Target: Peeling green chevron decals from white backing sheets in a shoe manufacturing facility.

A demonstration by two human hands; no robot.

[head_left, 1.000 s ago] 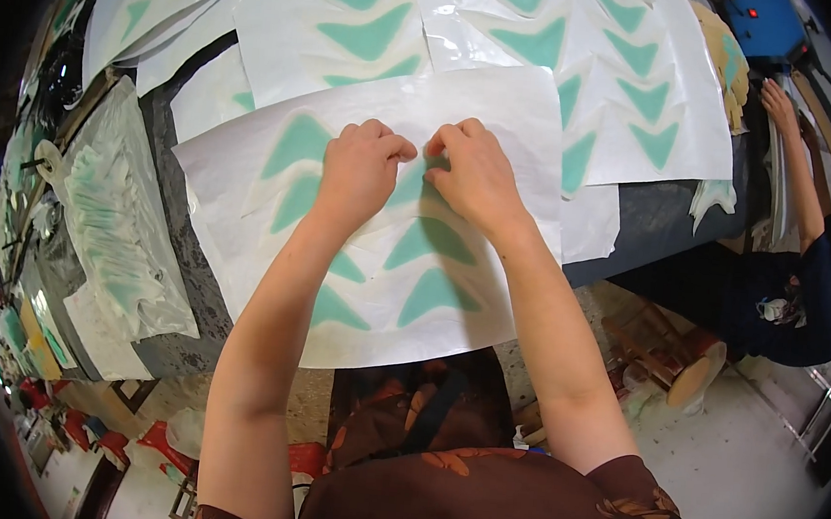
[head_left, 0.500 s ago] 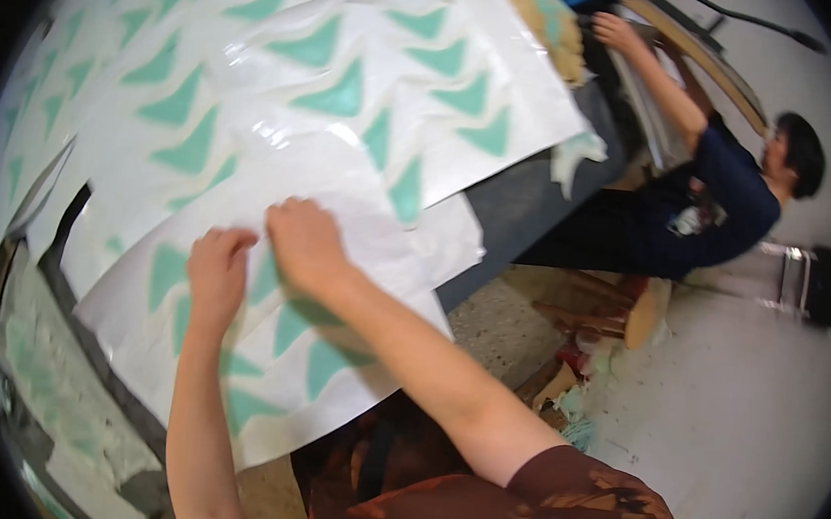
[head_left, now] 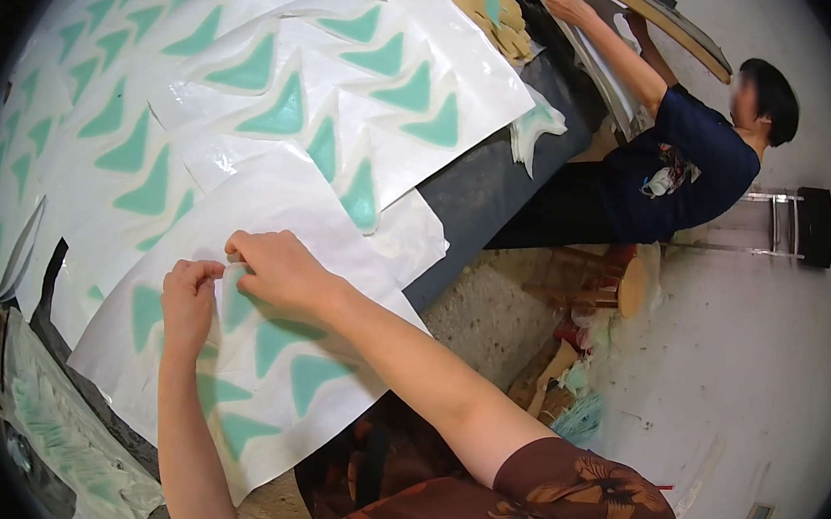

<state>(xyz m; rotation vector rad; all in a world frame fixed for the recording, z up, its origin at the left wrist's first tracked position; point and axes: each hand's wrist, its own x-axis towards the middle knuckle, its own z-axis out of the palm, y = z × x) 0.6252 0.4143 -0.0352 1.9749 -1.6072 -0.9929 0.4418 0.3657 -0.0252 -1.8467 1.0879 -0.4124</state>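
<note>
My left hand (head_left: 189, 305) and my right hand (head_left: 283, 267) meet above a white sheet (head_left: 275, 185) on the near part of the table. Both hands are closed in a pinch, with a thin pale strip (head_left: 234, 265) showing between their fingertips. Whether the strip is joined to anything below is hidden by the fingers. Boomerang-shaped green pieces lie on this sheet, such as a green piece (head_left: 145, 318) beside my left hand and another green piece (head_left: 313, 380) below my right forearm. Pale rims surround several of them.
Overlapping white sheets with rows of green pieces (head_left: 279, 107) cover the table beyond. A yellowish lump (head_left: 484, 11) sits at the far edge. A co-worker in a dark shirt (head_left: 681, 178) reaches toward a board at the upper right. A wooden stool (head_left: 628, 286) and scraps (head_left: 579, 419) are on the floor.
The view has shifted, so the table and co-worker appear displaced. My right hand's fingertips have come closer to my left hand's, and the pale strip now shows between them.
</note>
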